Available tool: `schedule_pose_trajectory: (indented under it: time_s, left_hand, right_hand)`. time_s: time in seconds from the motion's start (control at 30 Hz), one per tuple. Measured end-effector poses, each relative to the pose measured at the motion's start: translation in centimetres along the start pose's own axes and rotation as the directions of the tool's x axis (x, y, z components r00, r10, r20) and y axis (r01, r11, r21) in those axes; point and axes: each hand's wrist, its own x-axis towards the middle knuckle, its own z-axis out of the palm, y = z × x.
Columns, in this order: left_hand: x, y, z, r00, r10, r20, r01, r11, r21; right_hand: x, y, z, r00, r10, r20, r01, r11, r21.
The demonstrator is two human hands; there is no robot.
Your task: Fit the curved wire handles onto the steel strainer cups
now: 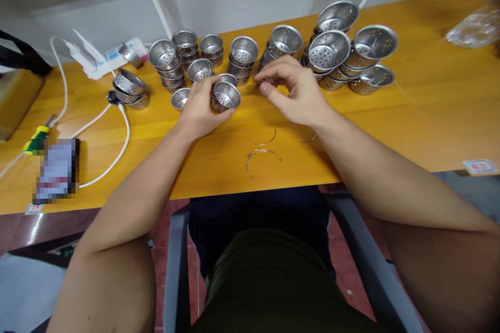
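Note:
My left hand [201, 106] is wrapped around a small perforated metal cup [226, 96], its open top tilted toward me. Just behind that cup, the rim of another small cup [228, 79] shows. To the right, my right hand [297, 91] hovers with fingers bent and thumb apart from them; I see nothing between them. Its fingers partly cover a stack of perforated cups [287, 39]. On the table in front of the hands lie thin curved metal wires [263, 151], several of them, one partly behind my right forearm.
Stacks of perforated cups [244, 52] line the back of the table [371, 140], larger ones [330, 52] at right. Farther left are more cups [130, 83], a power strip [117, 57], white cables [127, 140] and a phone [57, 171]. A clear plastic bag [474, 26] lies far right.

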Motion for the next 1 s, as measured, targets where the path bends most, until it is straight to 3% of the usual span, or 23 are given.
schedule_pose_trajectory:
  time_s: [0.13,0.23,0.33,0.63,0.8,0.87,1.0]
  left_hand:
    - [1.0,-2.6,-1.4,0.980,0.015,-0.199,-0.023,0.999,-0.041]
    - [1.4,-4.4,-3.6,0.918,-0.027,-0.396,0.030,1.000,0.000]
    - [1.4,-5.0,-5.8,0.884,-0.091,-0.458,0.098,0.995,-0.007]
    - [0.7,-5.2,-9.1,0.970,-0.081,-0.231,0.099,0.993,0.069]
    - [0.6,-5.2,-10.6,0.944,-0.069,-0.322,0.101,0.991,0.085]
    - [0.7,-4.8,-10.8,0.940,-0.106,-0.323,0.146,0.984,0.102]
    - [0.7,-4.2,-10.1,0.956,-0.256,-0.144,0.281,0.940,0.195]
  right_hand:
    - [0.0,-0.7,0.1,1.000,0.007,0.005,-0.007,1.000,0.016]
    - [0.0,-0.7,0.1,1.000,0.020,-0.011,-0.020,0.999,0.032]
    - [-0.1,-0.3,0.2,0.999,0.032,-0.007,-0.032,0.999,0.029]
    - [-0.7,0.8,0.7,0.998,0.006,0.067,-0.003,0.998,-0.056]
    - [-0.7,0.7,0.5,0.997,0.018,0.076,-0.012,0.997,-0.078]
    - [-0.7,0.8,0.8,0.997,0.011,0.077,-0.005,0.997,-0.077]
    - [-0.8,1.1,2.0,0.991,0.017,0.134,-0.007,0.997,-0.081]
